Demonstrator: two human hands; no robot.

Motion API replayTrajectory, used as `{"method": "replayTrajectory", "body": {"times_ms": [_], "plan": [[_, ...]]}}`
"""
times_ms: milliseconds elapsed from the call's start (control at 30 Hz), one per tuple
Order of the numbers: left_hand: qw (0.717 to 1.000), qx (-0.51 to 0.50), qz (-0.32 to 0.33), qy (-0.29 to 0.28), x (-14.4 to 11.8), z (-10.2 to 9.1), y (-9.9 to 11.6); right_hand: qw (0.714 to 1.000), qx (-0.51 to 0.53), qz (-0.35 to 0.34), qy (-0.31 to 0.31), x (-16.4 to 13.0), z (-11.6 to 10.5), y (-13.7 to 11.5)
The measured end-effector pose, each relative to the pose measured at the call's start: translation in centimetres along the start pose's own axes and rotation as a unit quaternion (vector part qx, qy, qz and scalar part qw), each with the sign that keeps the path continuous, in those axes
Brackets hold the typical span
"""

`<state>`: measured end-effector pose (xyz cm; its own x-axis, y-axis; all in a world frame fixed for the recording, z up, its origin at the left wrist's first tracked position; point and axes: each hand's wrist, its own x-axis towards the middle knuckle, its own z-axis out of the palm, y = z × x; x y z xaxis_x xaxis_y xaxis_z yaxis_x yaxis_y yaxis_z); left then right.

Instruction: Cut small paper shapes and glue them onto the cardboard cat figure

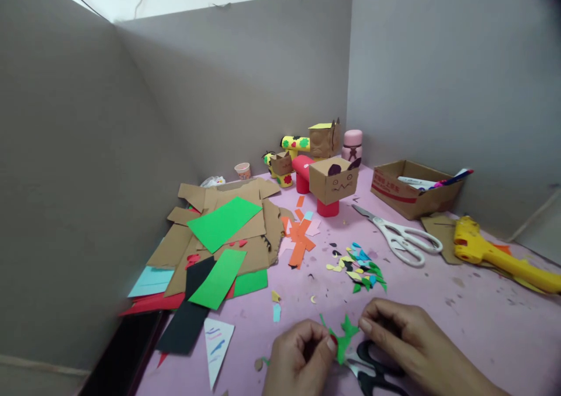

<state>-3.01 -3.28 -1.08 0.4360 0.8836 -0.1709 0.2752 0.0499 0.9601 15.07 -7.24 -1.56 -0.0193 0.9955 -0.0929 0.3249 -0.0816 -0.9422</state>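
Low in the head view, my left hand (pixel 302 355) pinches a cut piece of green paper (pixel 344 340) with ragged, leaf-like points. My right hand (pixel 407 337) is closed, its thumb and forefinger pinched at the right tip of that piece. Scissors with black handles (pixel 366 378) lie on the table just under the green paper and beside my right hand, partly hidden by it. Beyond my hands is a scatter of small green, yellow, blue and black paper cuttings (pixel 362 267).
White-handled scissors (pixel 403 238), a yellow glue gun (pixel 491 253) and a cardboard box of pens (pixel 407 191) are at the right. Cardboard and coloured sheets (pixel 249 232) pile up at left. A cardboard-headed cat figure (pixel 335 183) stands in the middle, before a pink bottle (pixel 353 145).
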Motion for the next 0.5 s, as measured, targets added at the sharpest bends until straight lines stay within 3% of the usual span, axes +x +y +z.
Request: {"method": "replayTrajectory", "body": {"times_ms": [167,333,500], "plan": [[0.996,-0.055,-0.042,-0.062,-0.2,0.3,-0.5,0.99,0.086,0.04,-0.1,-0.3,0.7,-1.1],[0.988,-0.132,-0.059,-0.047,0.0,0.1,-0.3,0.979,0.154,0.093,-0.099,-0.3,0.6,-1.2],[0.986,-0.12,-0.094,-0.068,-0.1,0.8,-1.0,0.987,0.113,0.066,-0.092,-0.4,0.5,-1.4]]}}
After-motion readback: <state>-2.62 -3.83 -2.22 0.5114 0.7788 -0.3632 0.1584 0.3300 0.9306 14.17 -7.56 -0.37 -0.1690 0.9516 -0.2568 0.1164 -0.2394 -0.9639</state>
